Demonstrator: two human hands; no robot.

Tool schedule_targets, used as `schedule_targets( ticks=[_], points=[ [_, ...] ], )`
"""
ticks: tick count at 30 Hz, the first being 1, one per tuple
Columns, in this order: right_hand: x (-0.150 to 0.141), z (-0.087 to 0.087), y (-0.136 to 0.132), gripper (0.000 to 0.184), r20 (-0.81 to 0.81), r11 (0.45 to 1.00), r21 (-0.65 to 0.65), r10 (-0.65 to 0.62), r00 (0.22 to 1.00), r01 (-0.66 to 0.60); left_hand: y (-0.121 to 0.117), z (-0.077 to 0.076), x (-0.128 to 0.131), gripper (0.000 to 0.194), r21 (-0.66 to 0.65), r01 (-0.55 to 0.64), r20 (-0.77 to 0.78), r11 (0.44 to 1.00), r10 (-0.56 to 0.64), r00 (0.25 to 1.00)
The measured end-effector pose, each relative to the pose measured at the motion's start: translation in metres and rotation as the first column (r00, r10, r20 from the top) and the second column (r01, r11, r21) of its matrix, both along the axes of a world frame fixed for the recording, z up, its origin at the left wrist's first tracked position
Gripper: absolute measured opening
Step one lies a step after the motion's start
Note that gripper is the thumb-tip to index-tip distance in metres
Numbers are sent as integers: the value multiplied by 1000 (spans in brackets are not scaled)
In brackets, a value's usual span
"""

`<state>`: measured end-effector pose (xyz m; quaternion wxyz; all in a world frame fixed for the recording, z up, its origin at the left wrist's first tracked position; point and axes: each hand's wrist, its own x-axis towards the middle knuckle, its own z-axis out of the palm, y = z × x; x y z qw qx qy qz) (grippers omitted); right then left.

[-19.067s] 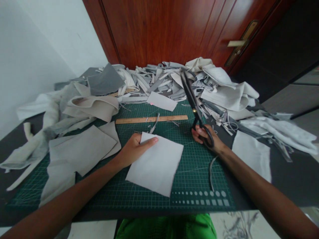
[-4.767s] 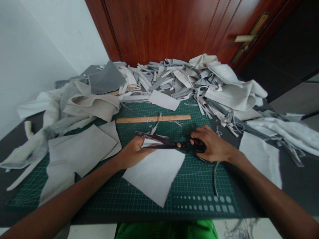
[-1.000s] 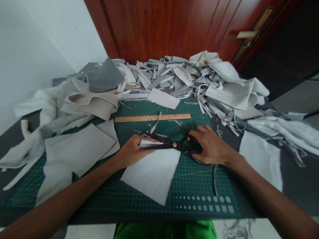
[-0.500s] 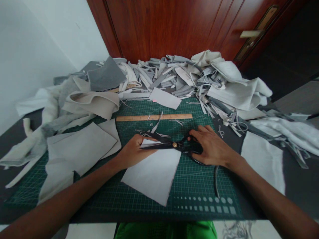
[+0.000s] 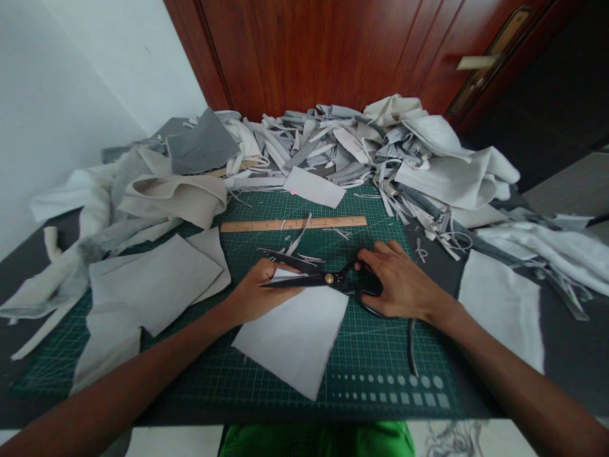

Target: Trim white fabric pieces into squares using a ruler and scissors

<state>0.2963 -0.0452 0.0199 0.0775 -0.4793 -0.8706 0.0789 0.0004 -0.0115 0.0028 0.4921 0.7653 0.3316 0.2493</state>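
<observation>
My right hand (image 5: 397, 279) is closed round the handles of black scissors (image 5: 328, 278). Their blades point left and stand apart, with the upper edge of a pale grey-white piece of fabric (image 5: 295, 343) between them. My left hand (image 5: 261, 285) grips that fabric by its upper left part, close to the blade tips. The fabric hangs or lies toward me over the green cutting mat (image 5: 375, 346). Just beyond the blades is a thin white offcut (image 5: 299, 235), near a wooden ruler (image 5: 333, 222) lying crosswise on the mat.
Stacked pale fabric pieces (image 5: 157, 279) lie left of my hands. A heap of grey and white scraps (image 5: 309, 143) runs along the back, before a wooden door (image 5: 309, 57). A small white card-like piece (image 5: 314, 188), a dark cord (image 5: 412, 349) and a white cloth (image 5: 502, 304) also lie around.
The scissors and my right hand have shifted slightly left, so the blades reach further over the fabric. The fabric's lower corner has moved a little down.
</observation>
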Motion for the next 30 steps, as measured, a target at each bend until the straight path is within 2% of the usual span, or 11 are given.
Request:
schedule_targets(
  ticks=[6,15,20,24,30],
  points=[
    [0,0,1,22,-21,1000,-26,2,1000,-3,0,1,0,23,-10,34,23,999,-34,999],
    [0,-2,2,17,-41,999,-48,4,999,-6,-6,17,8,17,-84,17,70,996,-11,997],
    [2,-4,4,14,-43,999,-41,4,999,-6,-5,13,6,20,-38,-12,84,999,15,996],
    [4,-5,4,13,-44,999,-33,20,999,-21,-4,9,3,22,-22,-13,38,1000,13,999],
    [4,-4,4,13,-57,999,-47,20,998,-22,-6,12,4,22,-22,-45,1,999,45,999]
  ],
)
